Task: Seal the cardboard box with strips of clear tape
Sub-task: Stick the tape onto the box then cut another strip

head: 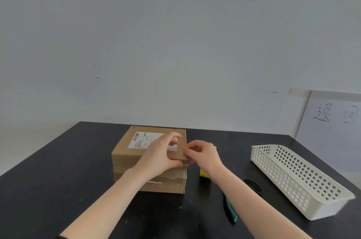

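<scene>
A closed brown cardboard box with a white shipping label on top stands in the middle of the black table. Old clear tape bands run across its front face. My left hand lies on the box's top right corner, thumb on the front edge. My right hand is just beside that corner, fingers pinched on what looks like a short strip of clear tape at the box's right edge. A yellow object, partly hidden behind my right wrist, sits right of the box; I cannot tell what it is.
A white perforated plastic basket lies at the right. Green-handled scissors and a dark loop rest on the table under my right forearm. A whiteboard with writing leans on the wall at the far right.
</scene>
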Demonstrator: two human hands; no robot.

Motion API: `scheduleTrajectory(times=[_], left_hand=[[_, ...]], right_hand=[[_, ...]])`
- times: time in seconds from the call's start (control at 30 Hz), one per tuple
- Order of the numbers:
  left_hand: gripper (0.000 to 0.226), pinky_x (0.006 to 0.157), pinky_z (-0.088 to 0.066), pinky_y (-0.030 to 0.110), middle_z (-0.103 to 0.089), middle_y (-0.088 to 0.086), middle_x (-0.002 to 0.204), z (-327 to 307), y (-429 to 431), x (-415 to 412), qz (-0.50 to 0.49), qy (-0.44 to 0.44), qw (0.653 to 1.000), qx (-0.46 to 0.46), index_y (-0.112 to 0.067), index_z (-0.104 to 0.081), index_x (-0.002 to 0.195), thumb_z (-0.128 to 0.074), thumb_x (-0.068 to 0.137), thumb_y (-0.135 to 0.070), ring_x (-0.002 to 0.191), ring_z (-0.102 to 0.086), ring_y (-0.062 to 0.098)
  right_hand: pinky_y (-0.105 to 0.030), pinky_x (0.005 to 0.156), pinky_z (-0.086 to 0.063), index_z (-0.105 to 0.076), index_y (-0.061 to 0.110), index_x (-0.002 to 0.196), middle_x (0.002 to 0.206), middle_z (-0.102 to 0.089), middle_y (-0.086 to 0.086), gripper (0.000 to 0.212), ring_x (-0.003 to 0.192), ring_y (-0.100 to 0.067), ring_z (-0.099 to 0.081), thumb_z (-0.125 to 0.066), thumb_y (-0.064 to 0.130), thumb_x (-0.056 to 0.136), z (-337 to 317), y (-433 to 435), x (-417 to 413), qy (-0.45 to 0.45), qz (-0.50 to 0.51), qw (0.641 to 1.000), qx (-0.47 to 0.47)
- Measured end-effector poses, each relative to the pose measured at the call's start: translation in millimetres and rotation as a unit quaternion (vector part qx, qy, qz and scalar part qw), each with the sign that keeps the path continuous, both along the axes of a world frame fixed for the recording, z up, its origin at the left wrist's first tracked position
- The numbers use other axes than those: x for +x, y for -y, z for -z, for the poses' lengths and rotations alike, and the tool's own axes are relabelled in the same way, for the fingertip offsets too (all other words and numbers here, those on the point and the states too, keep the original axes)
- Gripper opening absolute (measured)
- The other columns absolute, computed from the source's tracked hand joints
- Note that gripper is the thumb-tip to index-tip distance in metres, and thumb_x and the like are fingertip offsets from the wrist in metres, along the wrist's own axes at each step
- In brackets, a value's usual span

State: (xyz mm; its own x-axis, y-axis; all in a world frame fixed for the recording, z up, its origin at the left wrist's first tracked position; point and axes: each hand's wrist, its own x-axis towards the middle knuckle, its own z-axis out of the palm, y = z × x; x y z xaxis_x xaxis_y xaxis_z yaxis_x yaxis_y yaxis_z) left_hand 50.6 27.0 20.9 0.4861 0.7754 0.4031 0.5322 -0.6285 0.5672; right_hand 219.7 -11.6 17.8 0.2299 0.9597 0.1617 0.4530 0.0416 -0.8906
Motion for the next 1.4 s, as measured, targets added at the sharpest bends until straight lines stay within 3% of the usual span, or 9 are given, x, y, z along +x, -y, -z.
scheduleTrajectory(times=[0.1,0.2,0.33,0.53,0.73,0.9,1.13,1.3,1.4], left_hand=[[0.078,0.095,-0.045,0.024,-0.046,-0.017,0.129,3,1,-1,-0.004,0.003,1.000,0.025,-0.039,-0.038,0.134,-0.082,0.070,-0.041,0.114,-0.048,0.001],[0.074,0.093,-0.041,0.016,-0.038,-0.017,0.132,7,1,-2,0.001,-0.008,0.999,0.053,-0.039,-0.038,0.132,-0.080,0.072,-0.041,0.115,-0.046,-0.001],[0.049,0.085,-0.036,0.006,-0.037,-0.017,0.125,13,0,-2,-0.008,-0.019,0.994,0.108,-0.034,-0.046,0.107,-0.079,0.073,-0.040,0.110,-0.046,0.003],[0.026,0.094,-0.035,0.018,-0.041,-0.019,0.128,16,-2,-4,-0.009,-0.009,0.995,0.103,-0.033,-0.059,0.085,-0.080,0.072,-0.042,0.118,-0.041,-0.001],[0.020,0.097,-0.033,0.022,-0.046,-0.018,0.127,16,-2,-5,0.005,-0.001,0.995,0.095,-0.030,-0.070,0.087,-0.080,0.073,-0.040,0.120,-0.041,-0.002],[0.020,0.092,-0.036,0.016,-0.048,-0.020,0.120,17,-2,-4,0.009,-0.008,0.995,0.102,-0.027,-0.068,0.085,-0.077,0.075,-0.041,0.113,-0.043,-0.004],[0.037,0.087,-0.027,0.005,-0.062,-0.021,0.115,14,1,0,0.015,-0.045,0.990,0.130,-0.031,-0.068,0.114,-0.069,0.081,-0.046,0.114,-0.038,-0.007],[0.034,0.087,-0.028,0.003,-0.063,-0.020,0.114,15,2,2,0.017,-0.052,0.989,0.138,-0.029,-0.070,0.113,-0.067,0.083,-0.044,0.113,-0.040,-0.006],[0.035,0.087,-0.042,0.016,-0.063,-0.017,0.103,14,4,4,0.007,-0.054,0.989,0.135,-0.027,-0.071,0.106,-0.062,0.082,-0.051,0.105,-0.045,-0.002]], right_hand=[[-0.030,0.075,-0.061,-0.071,0.019,0.094,0.090,-0.071,0.002,0.011,0.082,-0.018,-0.070,-0.068,0.016,0.084,2,-3,-3,-0.036,0.013,0.999,-0.018],[-0.026,0.074,-0.060,-0.069,0.019,0.097,0.094,-0.069,0.000,0.013,0.086,-0.017,-0.068,-0.068,0.014,0.085,3,-5,-4,-0.086,0.026,0.995,-0.040],[-0.025,0.073,-0.058,-0.067,0.017,0.102,0.097,-0.068,-0.002,0.017,0.088,-0.017,-0.066,-0.066,0.010,0.086,4,-5,-6,-0.117,0.025,0.992,-0.044],[-0.032,0.078,-0.061,-0.064,0.020,0.104,0.098,-0.067,-0.001,0.016,0.088,-0.018,-0.067,-0.068,0.020,0.087,1,-7,-6,-0.114,0.012,0.992,-0.056],[-0.022,0.059,-0.053,-0.056,0.019,0.103,0.096,-0.065,-0.006,0.022,0.078,-0.016,-0.065,-0.070,0.022,0.087,5,-15,-10,-0.111,0.043,0.991,-0.055],[-0.020,0.054,-0.050,-0.056,0.017,0.104,0.094,-0.065,-0.007,0.023,0.075,-0.015,-0.064,-0.070,0.020,0.087,6,-16,-9,-0.137,0.038,0.988,-0.059],[-0.032,0.070,-0.059,-0.059,0.012,0.106,0.098,-0.069,-0.015,0.020,0.078,-0.023,-0.066,-0.064,0.026,0.092,13,-18,-1,-0.213,0.013,0.973,-0.091],[-0.030,0.067,-0.056,-0.061,0.007,0.106,0.095,-0.069,-0.015,0.024,0.078,-0.023,-0.065,-0.063,0.027,0.093,15,-16,0,-0.236,0.002,0.967,-0.098],[-0.029,0.068,-0.057,-0.062,0.007,0.105,0.093,-0.068,-0.013,0.027,0.077,-0.022,-0.066,-0.060,0.032,0.094,13,-13,0,-0.219,0.002,0.970,-0.102]])
